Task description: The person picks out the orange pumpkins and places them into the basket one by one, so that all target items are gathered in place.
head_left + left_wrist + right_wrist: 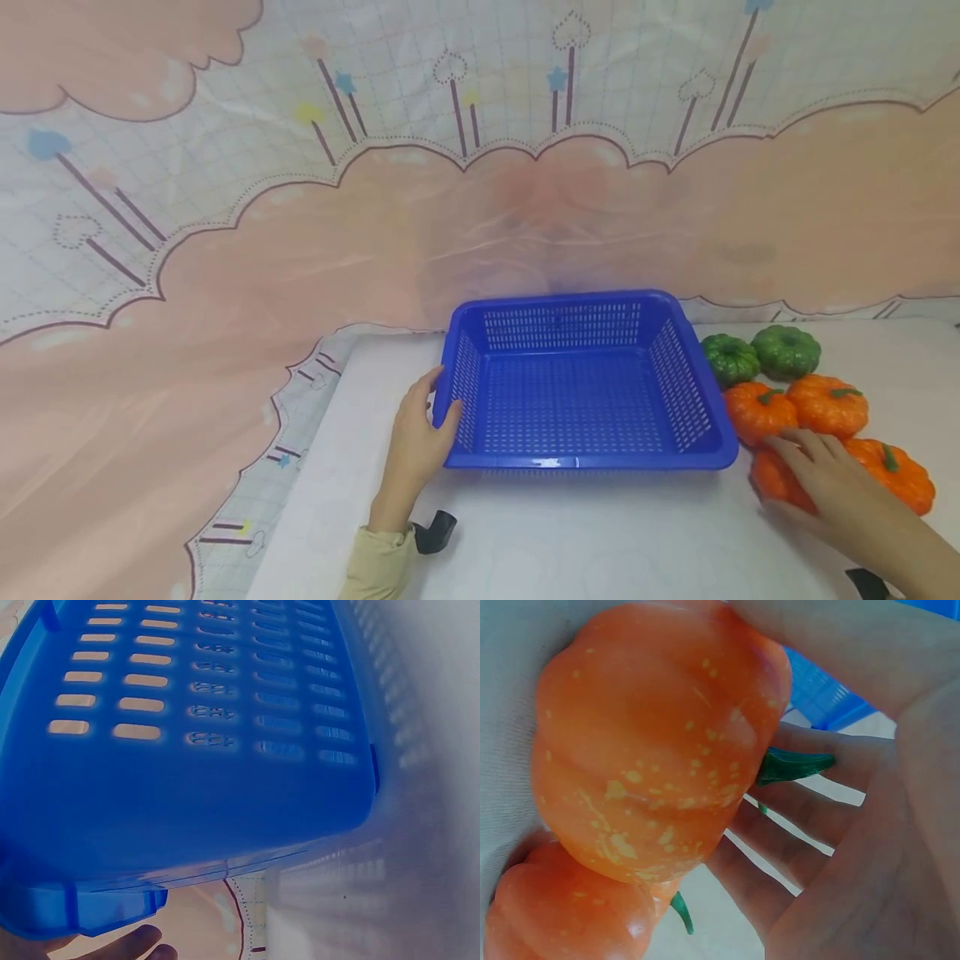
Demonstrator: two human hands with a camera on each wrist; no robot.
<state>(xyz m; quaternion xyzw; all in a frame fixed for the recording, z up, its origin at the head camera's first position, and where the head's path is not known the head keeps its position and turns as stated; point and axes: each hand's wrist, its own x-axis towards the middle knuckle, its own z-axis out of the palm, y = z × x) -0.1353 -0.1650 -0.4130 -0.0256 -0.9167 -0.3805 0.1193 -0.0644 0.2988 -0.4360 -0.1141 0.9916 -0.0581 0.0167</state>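
Observation:
A blue plastic basket point(570, 400) with slotted walls stands on the white table, nothing inside it. At its left rim, my left hand point(420, 442) holds on, thumb over the edge and fingers outside; the left wrist view shows the basket's wall point(187, 780) up close, with fingertips point(135, 941) by the rim. To the right of the basket, my right hand point(832, 479) grips an orange pumpkin point(776, 479) with thumb and fingers around its sides. Its green stem point(795, 765) points toward the palm in the right wrist view.
More orange pumpkins point(828, 404) sit right around my right hand. Behind them, 2 green pumpkins point(786, 352) lie close to the basket's right wall. A patterned cloth point(450, 225) hangs behind the table.

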